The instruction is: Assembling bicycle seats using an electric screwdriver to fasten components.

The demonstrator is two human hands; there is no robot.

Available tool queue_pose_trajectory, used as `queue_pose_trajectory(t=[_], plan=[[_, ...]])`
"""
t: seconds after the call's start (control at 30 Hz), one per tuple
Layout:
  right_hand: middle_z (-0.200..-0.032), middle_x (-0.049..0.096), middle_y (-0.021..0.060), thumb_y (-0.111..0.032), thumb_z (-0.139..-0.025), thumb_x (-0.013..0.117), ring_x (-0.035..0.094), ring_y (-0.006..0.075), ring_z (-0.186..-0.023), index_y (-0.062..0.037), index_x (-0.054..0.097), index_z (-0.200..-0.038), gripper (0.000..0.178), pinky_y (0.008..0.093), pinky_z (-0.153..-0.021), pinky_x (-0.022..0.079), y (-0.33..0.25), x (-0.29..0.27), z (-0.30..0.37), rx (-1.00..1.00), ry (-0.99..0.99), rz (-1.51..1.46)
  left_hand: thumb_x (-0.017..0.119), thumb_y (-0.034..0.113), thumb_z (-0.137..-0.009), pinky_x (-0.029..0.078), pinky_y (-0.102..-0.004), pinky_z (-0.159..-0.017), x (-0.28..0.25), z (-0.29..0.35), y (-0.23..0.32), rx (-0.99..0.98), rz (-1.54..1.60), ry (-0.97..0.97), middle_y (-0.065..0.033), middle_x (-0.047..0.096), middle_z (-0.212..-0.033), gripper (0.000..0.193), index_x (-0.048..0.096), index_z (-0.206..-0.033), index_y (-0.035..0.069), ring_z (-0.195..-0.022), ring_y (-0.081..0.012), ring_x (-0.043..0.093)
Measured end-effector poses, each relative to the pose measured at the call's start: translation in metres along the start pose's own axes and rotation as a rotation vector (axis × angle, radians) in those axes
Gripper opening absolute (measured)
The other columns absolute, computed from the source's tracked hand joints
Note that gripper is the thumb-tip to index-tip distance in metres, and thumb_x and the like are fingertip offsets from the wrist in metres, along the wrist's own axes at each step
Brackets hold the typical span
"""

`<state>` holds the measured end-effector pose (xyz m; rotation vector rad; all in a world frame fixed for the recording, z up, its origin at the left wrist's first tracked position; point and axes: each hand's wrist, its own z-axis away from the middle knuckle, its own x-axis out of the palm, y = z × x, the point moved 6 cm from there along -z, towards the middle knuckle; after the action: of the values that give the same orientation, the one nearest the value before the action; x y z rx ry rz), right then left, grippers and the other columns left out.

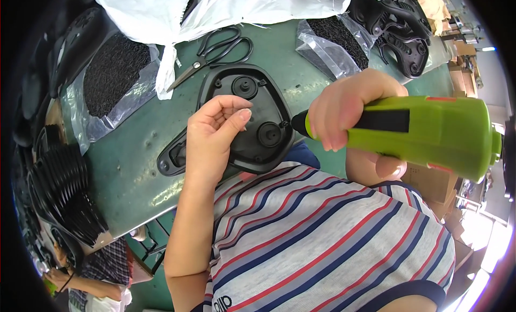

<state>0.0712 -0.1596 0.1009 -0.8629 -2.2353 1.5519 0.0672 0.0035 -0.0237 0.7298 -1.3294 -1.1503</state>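
A black plastic housing [273, 108] with round bosses and a narrow arm lies on the green table in front of me. My left hand [209, 129] is over its left part, thumb and fingers curled toward each other. Whatever may be between those fingertips is too small to make out. My right hand [352, 105] is wrapped round a green power screwdriver [441, 129] with a black panel, held almost level. The black nose of the tool points at the housing's right edge; its bit is hard to see, so I cannot tell whether it touches.
Scissors [201, 60] lie behind the housing. Clear bags of small dark screws rest at left [115, 70] and right [338, 35]. A white sack [231, 8] covers the far side. Black parts are stacked at left [62, 185] and far right [406, 54]. Another person [102, 274] works at lower left.
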Motion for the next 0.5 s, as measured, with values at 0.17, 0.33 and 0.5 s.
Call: queue_pose_trajectory(t=[0.17, 0.33, 0.5], plan=[[-0.074, 0.058, 0.0074, -0.044, -0.069, 0.075, 0.056, 0.0186, -0.059, -0.0003, 0.049, -0.091, 0.055, 0.0321, -0.053, 0.048, 0.005, 0.010, -0.011, -0.106, 0.005, -0.063, 0.059, 0.001, -0.081, 0.041, -0.0185, -0.064, 0.000, 0.000, -0.002, -0.018, -0.014, -0.012, 0.0007, 0.060, -0.079, 0.010, 0.061, -0.091, 0.000, -0.069, -0.0046, 0.051], [-0.069, 0.058, 0.0078, -0.037, -0.065, 0.079, 0.056, 0.0183, -0.058, 0.0022, 0.051, -0.092, 0.055, 0.0289, -0.051, 0.048, 0.015, 0.017, -0.024, -0.095, -0.410, -0.123, 0.059, 0.001, -0.081, 0.042, -0.0185, -0.064, 0.005, -0.003, -0.004, -0.045, -0.050, -0.045, 0.0012, 0.059, -0.077, 0.009, 0.061, -0.090, 0.000, -0.068, -0.0041, 0.051], [-0.072, 0.058, 0.0076, -0.034, -0.066, 0.079, 0.056, 0.0191, -0.057, 0.0021, 0.053, -0.090, 0.051, 0.0296, -0.046, 0.045, 0.017, 0.017, -0.026, 0.041, -0.370, -0.075, 0.059, 0.001, -0.081, 0.042, -0.0184, -0.063, 0.004, -0.003, -0.005, -0.060, -0.040, -0.035, 0.0016, 0.058, -0.075, 0.008, 0.061, -0.089, 0.000, -0.066, -0.0043, 0.050]])
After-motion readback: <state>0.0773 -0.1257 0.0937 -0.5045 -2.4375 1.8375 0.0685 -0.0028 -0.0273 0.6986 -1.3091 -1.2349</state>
